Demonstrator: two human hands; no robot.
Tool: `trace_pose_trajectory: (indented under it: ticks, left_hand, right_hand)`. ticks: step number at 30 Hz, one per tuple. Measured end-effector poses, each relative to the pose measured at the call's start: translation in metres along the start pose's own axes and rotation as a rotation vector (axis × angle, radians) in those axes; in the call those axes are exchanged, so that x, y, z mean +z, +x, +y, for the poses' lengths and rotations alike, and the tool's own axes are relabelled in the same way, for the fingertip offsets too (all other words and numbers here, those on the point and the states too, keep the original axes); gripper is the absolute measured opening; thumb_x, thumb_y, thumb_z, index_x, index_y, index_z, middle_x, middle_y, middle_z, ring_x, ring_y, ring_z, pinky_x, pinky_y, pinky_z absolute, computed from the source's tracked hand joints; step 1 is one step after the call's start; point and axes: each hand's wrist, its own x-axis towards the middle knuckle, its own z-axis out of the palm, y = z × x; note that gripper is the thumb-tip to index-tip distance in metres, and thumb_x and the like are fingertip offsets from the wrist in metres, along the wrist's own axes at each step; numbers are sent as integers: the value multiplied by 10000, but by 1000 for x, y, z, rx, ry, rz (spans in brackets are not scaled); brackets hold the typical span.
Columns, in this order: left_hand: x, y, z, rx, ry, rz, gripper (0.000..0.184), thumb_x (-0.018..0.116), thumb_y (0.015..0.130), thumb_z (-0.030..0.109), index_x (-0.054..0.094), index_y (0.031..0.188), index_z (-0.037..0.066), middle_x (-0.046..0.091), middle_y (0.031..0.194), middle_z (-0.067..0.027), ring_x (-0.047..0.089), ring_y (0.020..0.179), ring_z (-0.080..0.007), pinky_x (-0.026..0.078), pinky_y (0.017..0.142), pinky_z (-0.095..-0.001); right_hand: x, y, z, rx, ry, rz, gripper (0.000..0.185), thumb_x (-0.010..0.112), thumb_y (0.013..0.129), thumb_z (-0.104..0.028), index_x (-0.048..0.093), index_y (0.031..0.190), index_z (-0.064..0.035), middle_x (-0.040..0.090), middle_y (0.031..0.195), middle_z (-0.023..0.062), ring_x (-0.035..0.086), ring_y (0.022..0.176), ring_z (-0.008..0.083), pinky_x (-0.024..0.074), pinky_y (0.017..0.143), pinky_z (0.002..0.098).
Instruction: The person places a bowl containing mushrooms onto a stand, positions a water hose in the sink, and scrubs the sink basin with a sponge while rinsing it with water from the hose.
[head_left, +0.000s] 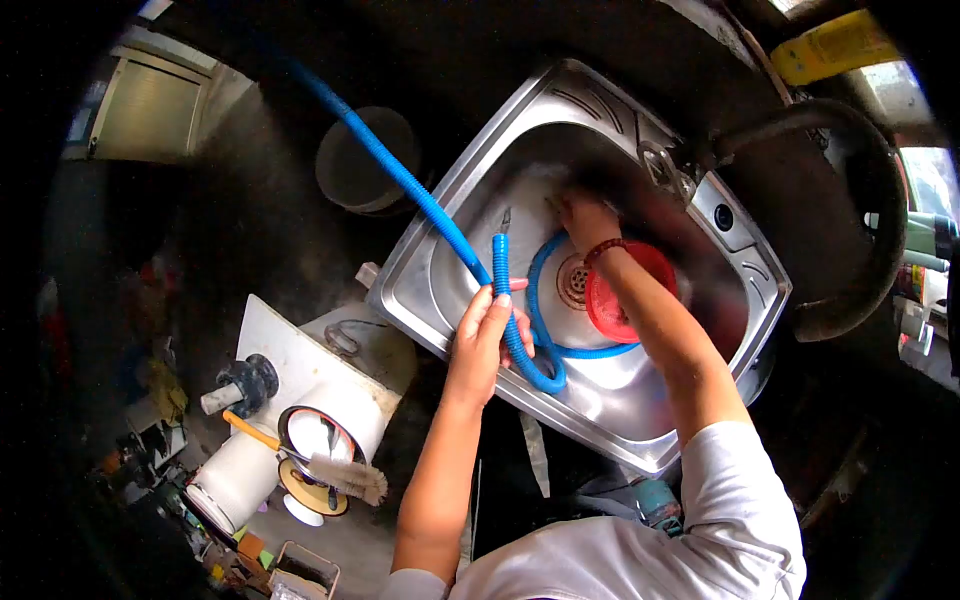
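A blue corrugated hose [408,183] comes in from the upper left, crosses the sink's near rim and bends back on itself. My left hand [487,335] is closed around two runs of this hose at the rim. The hose's short end points up, with a small dark tip on it. Down in the steel sink [465,190], my right hand [590,222] reaches toward the basin floor beside a loop of the hose. Its fingers are dark and blurred. A red plastic basin [650,275] sits in the sink, partly hidden by my right forearm, next to the drain [573,282].
A faucet base [665,170] stands on the sink's back ledge. Left of the sink are a round bucket [368,160], white containers [235,475] and a brush [345,478] with a yellow handle. A thick dark hose [890,200] curves at the right.
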Motion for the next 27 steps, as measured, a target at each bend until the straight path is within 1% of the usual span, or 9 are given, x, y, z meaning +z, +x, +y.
trace_pose_trajectory:
  ticks: [2,5,7,10,13,15,17,23,27]
  left_hand:
    - [2,-11,2,38,74,121,334,379,989,270,484,1183,19,530,672,-33,540,552,-107,328,429,-192]
    - [8,-26,5,18,26,168,337,377,989,280,486,1181,25,536,692,-41,559,577,-115,343,445,-198]
    - [8,-33,2,26,7,165,333,372,990,281,484,1178,29,544,708,-50,578,600,-128,350,451,-200]
    - [11,-42,1,42,-2,211,307,367,990,274,477,1149,35,561,723,-63,597,623,-154,372,465,-208]
    - [7,-49,-9,44,-40,213,279,374,987,273,478,1099,39,571,732,-77,612,633,-174,400,468,-216]
    - [5,-50,-18,27,-48,203,269,379,986,274,475,1079,41,577,737,-86,620,641,-186,415,470,-221]
    - [4,-48,-20,14,-51,193,260,383,985,276,473,1058,43,582,743,-95,628,648,-199,430,471,-226]
    - [1,-48,-20,20,-18,196,265,381,987,277,467,1048,35,587,749,-119,646,669,-230,450,436,-231]
    - [0,-49,-22,51,-65,180,274,383,986,281,456,1054,25,589,752,-127,647,661,-236,456,415,-232]
  right_hand:
    - [-8,6,-19,117,190,57,227,504,903,-192,589,1055,-48,638,941,142,620,876,312,501,746,380]
    - [-29,31,-58,286,922,664,202,600,867,-162,570,986,-1,637,883,127,607,809,214,469,744,315]
    - [-34,48,-92,250,1291,613,146,632,854,-109,583,954,-15,630,849,59,578,760,131,470,688,260]
    - [-28,28,-130,130,1048,643,98,658,822,-53,594,892,-30,606,807,36,567,742,105,463,682,235]
    - [-26,-24,-138,-241,979,225,74,637,814,-30,612,883,-30,600,812,63,595,791,153,481,714,282]
    - [-10,-51,-153,-258,1050,8,73,642,814,-41,609,876,-23,605,806,63,596,767,155,485,698,291]
    - [1,-47,-153,-96,1197,1,73,646,812,-47,600,858,-13,615,814,44,584,732,136,482,676,284]
    - [-7,53,-98,485,951,679,135,630,826,-122,600,883,-3,647,793,103,613,738,177,485,680,295]
    - [4,24,-119,336,996,514,111,618,831,-122,604,892,-30,648,808,110,619,741,195,486,683,308]
